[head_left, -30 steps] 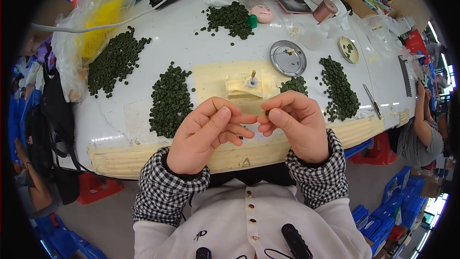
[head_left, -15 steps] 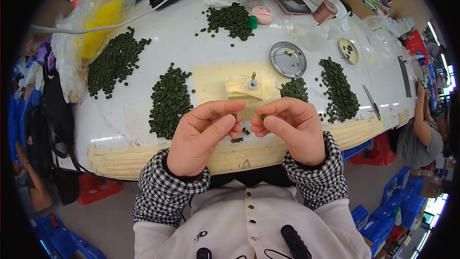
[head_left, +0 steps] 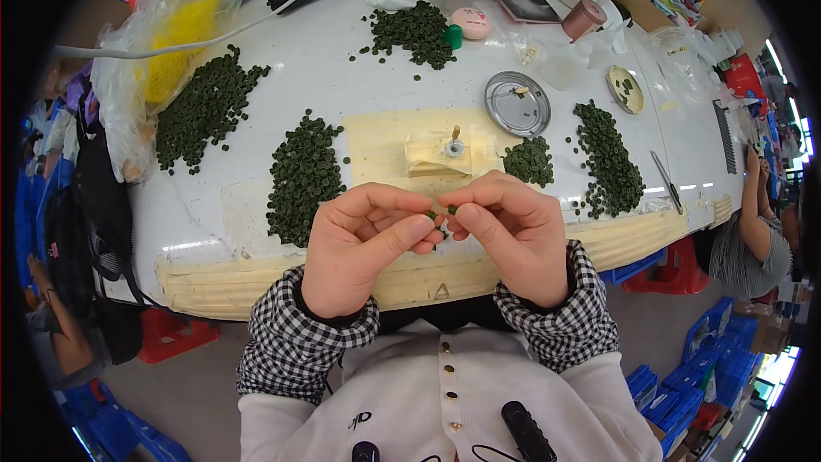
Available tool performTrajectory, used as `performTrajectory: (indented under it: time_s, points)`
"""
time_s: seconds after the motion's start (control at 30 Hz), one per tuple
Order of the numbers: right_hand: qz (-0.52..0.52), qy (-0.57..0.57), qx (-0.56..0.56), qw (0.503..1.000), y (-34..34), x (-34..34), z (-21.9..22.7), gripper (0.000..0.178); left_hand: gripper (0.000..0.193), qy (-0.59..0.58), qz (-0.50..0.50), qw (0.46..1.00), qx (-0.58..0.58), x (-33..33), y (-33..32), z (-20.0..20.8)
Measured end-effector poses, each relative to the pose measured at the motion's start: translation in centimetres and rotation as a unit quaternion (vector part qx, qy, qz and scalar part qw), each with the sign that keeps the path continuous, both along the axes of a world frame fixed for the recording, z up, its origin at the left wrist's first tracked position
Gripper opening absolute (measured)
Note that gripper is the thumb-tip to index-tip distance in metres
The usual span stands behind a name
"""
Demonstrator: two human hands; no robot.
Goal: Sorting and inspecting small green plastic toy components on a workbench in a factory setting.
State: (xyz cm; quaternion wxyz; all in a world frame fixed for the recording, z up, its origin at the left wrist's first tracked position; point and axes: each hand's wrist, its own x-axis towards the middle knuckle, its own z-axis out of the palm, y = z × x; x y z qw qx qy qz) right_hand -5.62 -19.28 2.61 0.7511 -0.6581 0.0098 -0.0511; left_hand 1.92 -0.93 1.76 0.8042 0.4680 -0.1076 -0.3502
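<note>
Over the near edge of the table, my left hand (head_left: 363, 244) pinches a small dark green round piece (head_left: 432, 216) between thumb and forefinger. My right hand (head_left: 509, 235) holds another small green piece (head_left: 453, 209) the same way. The fingertips of both hands nearly meet, so the pieces are close together; their exact kind is too small to tell. Just beyond the hands stands a tape-wrapped block (head_left: 432, 158) with a short upright peg in a white collar (head_left: 454, 148). A heap of green pieces (head_left: 305, 180) lies left of my hands, and a smaller heap (head_left: 528, 161) lies right of the block.
More green heaps lie at the far left (head_left: 205, 111), the back (head_left: 415, 34) and the right (head_left: 609, 158). A round metal lid (head_left: 517, 104), a small dish (head_left: 625, 90) and a pen-like tool (head_left: 665, 181) sit on the right. A plastic bag (head_left: 124, 77) and white cable (head_left: 231, 41) occupy the left.
Both hands have come closer together, the right shifting left and the left slightly right. The two green pieces are now almost side by side.
</note>
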Motion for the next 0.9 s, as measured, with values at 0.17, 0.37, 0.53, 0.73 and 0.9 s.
performTrajectory:
  time_s: [0.17, 0.37, 0.53, 0.73, 0.9]
  points:
    - [-0.027, -0.043, -0.075, 0.996, 0.4, 0.1, -0.5, 0.016, 0.012, -0.03, -0.001, 0.999, 0.02, -0.1, 0.0, -0.2]
    - [-0.061, -0.109, -0.233, 0.964, 0.5, 0.4, 0.0, 0.015, 0.012, -0.04, 0.002, 0.999, 0.029, -0.2, 0.0, -0.3]
    - [-0.084, -0.152, -0.32, 0.931, 0.9, 0.2, 0.3, 0.021, 0.011, -0.011, -0.015, 1.0, 0.025, 0.0, 0.1, -0.5]
    - [-0.115, -0.179, -0.335, 0.918, 1.4, 0.4, 0.6, 0.031, 0.012, 0.042, 0.017, 0.999, -0.016, 0.1, 0.1, -0.6]
    - [-0.088, -0.184, -0.331, 0.921, 1.2, 0.3, 0.2, 0.031, 0.014, -0.028, 0.046, 0.999, -0.004, 0.0, 0.0, -0.7]
